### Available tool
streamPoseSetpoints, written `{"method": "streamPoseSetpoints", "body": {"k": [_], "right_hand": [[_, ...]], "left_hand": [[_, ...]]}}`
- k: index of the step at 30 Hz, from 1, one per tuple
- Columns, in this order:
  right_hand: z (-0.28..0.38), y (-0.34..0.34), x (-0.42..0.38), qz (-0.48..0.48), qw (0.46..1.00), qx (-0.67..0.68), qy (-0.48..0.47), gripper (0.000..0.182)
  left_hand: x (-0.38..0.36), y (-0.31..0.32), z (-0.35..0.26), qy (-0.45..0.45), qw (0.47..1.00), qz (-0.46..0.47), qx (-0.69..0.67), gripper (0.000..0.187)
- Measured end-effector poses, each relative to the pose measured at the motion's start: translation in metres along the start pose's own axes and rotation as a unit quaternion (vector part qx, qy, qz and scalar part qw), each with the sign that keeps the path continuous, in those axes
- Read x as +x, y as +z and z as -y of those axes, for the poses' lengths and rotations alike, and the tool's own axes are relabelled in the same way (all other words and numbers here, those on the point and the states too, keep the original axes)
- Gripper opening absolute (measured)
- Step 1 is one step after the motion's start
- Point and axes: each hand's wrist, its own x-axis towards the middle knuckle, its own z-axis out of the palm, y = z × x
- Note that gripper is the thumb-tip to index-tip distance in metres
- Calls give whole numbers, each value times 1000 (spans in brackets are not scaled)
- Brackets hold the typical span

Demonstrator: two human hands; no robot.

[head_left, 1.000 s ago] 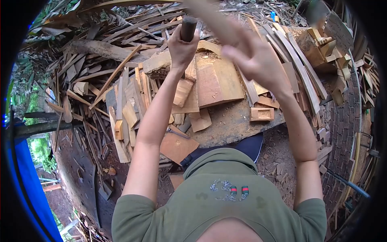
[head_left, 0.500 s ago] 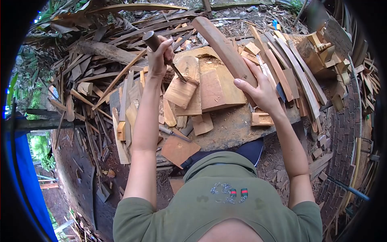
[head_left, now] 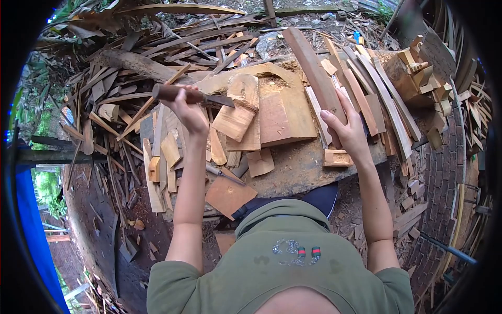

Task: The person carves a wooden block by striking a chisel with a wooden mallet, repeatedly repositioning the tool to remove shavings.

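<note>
My left hand [head_left: 188,112] is closed round the brown wooden handle of a chisel [head_left: 175,94]. The chisel lies nearly level, its blade pointing right, with the tip at the upper left edge of a small carved wood block [head_left: 235,121]. That block rests on a longer pale piece of wood [head_left: 244,89]. In my right hand [head_left: 346,128] is a long brown wooden bat [head_left: 314,65], its thick end up and away from me. The bat is apart from the chisel. Beside the carved block sits a wide wedge-shaped block [head_left: 287,112].
The workbench [head_left: 293,175] carries offcuts and a second chisel [head_left: 225,172] near my waist. Long wood strips [head_left: 389,99] lean at the right, by a stack of carved blocks [head_left: 413,73]. Scrap wood [head_left: 125,68] is heaped at the left and back.
The chisel has swung from steep to nearly level as my left hand moved left and down. My right hand and the bat have shifted right, away from the chisel.
</note>
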Motion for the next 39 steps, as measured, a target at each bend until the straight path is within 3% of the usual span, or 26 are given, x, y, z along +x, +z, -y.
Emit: {"method": "streamPoseSetpoints", "body": {"k": [4, 6, 7, 8, 11, 14, 18, 22, 27, 30, 34, 36, 38, 39], "right_hand": [[-2, 7, -1, 0, 999, 5, -34, 73], [-2, 10, -2, 15, 999, 1, -34, 74], [-3, 12, -2, 17, 999, 2, -35, 74], [-6, 16, -3, 19, 999, 13, -35, 74], [0, 21, -7, 26, 999, 18, -26, 73], [2, 25, -11, 28, 999, 4, -21, 73], [2, 25, -15, 24, 999, -18, -30, 75], [-9, 28, -17, 31, 999, -7, -34, 76], [-14, 35, -15, 19, 998, -15, -57, 77], [14, 43, -18, 45, 997, -46, -50, 79], [80, 54, -33, 96, 979, -44, -176, 82], [96, 60, -38, 93, 931, -71, -346, 87], [94, 65, -42, 125, 889, -155, -413, 87], [97, 67, -45, 156, 878, -242, -383, 85]], "left_hand": [[-28, -25, -19, 25, 992, 44, 112, 46], [-24, -44, -31, 14, 957, 154, 247, 32], [-26, -46, -41, 6, 942, 196, 274, 15], [-26, -51, -39, 8, 942, 193, 275, 15], [-30, -46, -35, -58, 971, 206, 111, 6], [-37, -40, -26, -33, 978, 196, 69, 9], [-50, -29, -26, -63, 980, 189, 13, 10], [-53, -24, -18, 28, 958, 252, 135, 9], [-55, -21, -17, -14, 971, 218, 96, 10], [-69, -13, -20, 13, 958, 234, 163, 8], [-81, -16, -14, 52, 935, 241, 255, 7], [-85, -27, -8, 31, 947, 253, 194, 7], [-82, -22, -6, 96, 929, 262, 244, 5], [-81, -24, -8, 98, 929, 260, 243, 5]]}}
